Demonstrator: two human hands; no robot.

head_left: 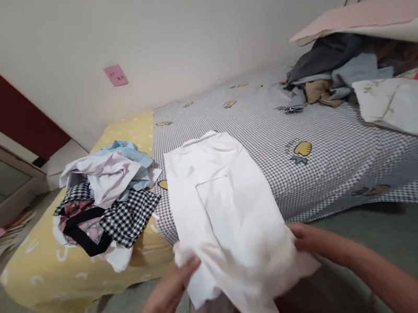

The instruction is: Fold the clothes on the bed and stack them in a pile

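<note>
1. Two bare hands hold a white shirt (226, 212) up over the near edge of the bed, at the bottom of the view. The shirt lies flat and lengthwise, with a stitched pocket (213, 198) near its middle, and its lower end hangs bunched past the mattress edge.
2. Left hand (170, 289): at 7 o'clock from the shirt's middle, its fingers (189, 268) are curled and closed on the shirt's lower left edge.
3. Right hand (313, 240): at 4 o'clock, its fingers (298, 232) are bent around the shirt's right edge, gripping the cloth.
4. At 9 o'clock, just beside the shirt, a pile of clothes (105, 199) with a black-and-white checked piece (131, 216) sits on a yellow sheet (53, 276).
5. Under the shirt lies a grey checked bedsheet (316, 182) with a pineapple print.
6. At 2 o'clock, well apart, a dark clothes heap (328, 58) lies beneath a pink sheet (369, 14).
7. At 11 o'clock, a pink note (116, 76) is stuck on the wall (173, 30).
</note>
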